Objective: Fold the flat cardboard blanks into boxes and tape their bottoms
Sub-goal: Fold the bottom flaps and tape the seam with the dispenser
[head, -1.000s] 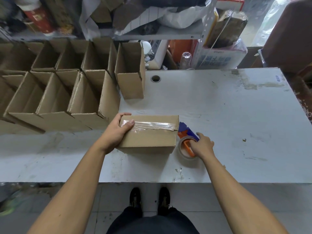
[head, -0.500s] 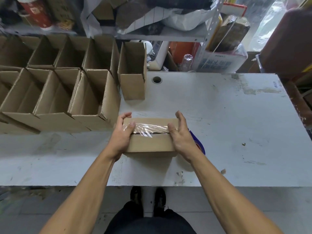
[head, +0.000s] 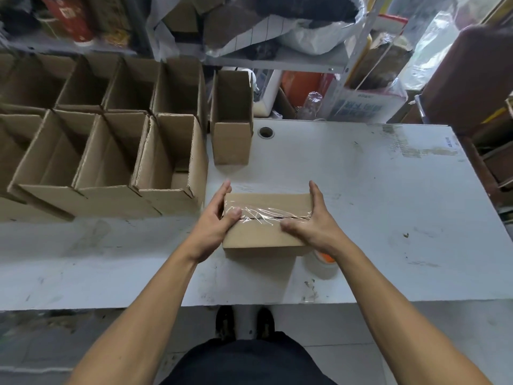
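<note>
Both hands, left (head: 213,226) and right (head: 313,226), hold taped box (head: 263,232).

Bare-armed person in dark clothes, seen from above

Both forearms are bare to the lower edge of the view, with no sleeve showing on either. The left hand (head: 212,225) and the right hand (head: 315,226) wear no gloves; no ring or watch can be made out on them. A dark, nearly black garment (head: 247,362) covers the lower body at the bottom middle, and a pair of dark shoes (head: 244,322) shows just above it; their details are too dim to tell.
</note>
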